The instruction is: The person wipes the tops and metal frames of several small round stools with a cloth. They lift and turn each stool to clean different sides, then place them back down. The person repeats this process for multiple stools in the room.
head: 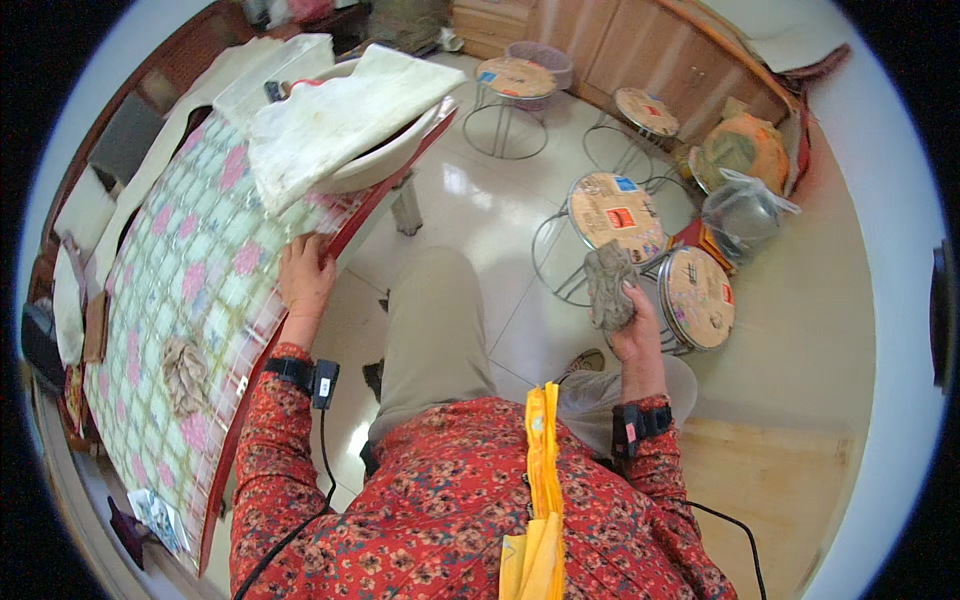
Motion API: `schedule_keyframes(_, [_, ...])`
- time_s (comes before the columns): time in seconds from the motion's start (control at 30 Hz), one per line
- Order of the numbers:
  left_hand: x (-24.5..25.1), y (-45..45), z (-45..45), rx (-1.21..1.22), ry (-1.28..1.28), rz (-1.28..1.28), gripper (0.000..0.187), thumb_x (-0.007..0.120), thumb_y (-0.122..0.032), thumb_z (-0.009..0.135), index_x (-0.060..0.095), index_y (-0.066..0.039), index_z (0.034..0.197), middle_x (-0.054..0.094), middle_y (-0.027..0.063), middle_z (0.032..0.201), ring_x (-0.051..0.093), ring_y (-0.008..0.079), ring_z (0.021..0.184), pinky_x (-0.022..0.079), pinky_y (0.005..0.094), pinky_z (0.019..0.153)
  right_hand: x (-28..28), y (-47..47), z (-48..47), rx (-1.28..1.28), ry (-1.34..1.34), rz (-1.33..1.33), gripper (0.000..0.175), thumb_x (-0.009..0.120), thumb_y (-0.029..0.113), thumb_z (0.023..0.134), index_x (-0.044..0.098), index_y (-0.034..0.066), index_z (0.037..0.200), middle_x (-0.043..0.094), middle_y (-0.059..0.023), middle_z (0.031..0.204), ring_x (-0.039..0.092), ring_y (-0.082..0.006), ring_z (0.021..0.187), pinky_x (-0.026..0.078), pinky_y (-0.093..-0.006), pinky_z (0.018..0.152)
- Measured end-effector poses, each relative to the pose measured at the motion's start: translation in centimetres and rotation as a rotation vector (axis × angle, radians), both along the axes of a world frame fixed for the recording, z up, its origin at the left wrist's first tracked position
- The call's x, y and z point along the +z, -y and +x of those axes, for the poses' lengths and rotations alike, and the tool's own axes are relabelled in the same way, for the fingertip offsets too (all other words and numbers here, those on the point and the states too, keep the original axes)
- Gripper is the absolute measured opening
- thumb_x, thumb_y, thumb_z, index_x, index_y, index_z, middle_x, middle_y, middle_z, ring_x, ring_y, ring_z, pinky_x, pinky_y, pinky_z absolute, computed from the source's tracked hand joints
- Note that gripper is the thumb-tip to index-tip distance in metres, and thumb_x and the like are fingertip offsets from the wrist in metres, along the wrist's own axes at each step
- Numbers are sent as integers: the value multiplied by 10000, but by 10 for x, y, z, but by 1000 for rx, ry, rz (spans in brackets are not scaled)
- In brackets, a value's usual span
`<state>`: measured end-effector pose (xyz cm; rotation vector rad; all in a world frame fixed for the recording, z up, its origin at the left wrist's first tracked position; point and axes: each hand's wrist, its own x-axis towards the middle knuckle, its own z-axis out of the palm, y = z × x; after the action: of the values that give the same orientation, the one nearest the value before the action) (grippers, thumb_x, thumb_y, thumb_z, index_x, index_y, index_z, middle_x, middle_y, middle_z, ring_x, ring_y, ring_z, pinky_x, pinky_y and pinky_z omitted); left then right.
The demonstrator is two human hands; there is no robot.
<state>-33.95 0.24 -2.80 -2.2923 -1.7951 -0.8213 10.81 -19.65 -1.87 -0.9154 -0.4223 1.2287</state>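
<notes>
My right hand holds a crumpled grey-brown cloth out over the floor, in front of the round stools. Palm down, my left hand rests on the red edge of a table, nothing visible in its grasp. A clear cover over a floral and checked tablecloth spreads beneath it. Beyond this hand stands a large white basin, partly covered by a stained white sheet. Another crumpled beige cloth lies on the tabletop, nearer to me.
Several round stools with metal legs stand on the tiled floor, among them a near stool and a stacked stool. Bags sit by the right wall. Wooden cabinets line the back, with a purple basket before them.
</notes>
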Motion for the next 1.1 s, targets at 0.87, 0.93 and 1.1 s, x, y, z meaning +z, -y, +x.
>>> schedule_keyframes(0.87, [82,63,292,-1059,1065,-1322,293,538,-294,910,578,-55,1074,628,36,987,582,120,910,459,289,780,56,0,-14,-41,-146,222,409,385,249,930,438,52,1285,508,-118,1285,498,-313,1162,387,-529,960])
schedule_keyframes(0.93, [80,56,301,-1006,1408,-1301,251,531,-293,915,578,-72,1025,622,17,937,590,106,847,473,282,744,51,2,-8,-209,-240,99,406,395,246,925,436,57,1282,494,-98,1300,473,-295,1191,353,-524,994])
schedule_keyframes(1.1, [83,50,303,-903,1395,-1326,146,553,-218,900,566,-88,964,614,-11,911,598,90,774,495,255,663,46,9,-3,-212,-358,154,434,449,250,916,415,76,1312,448,-76,1339,425,-253,1233,328,-471,1029])
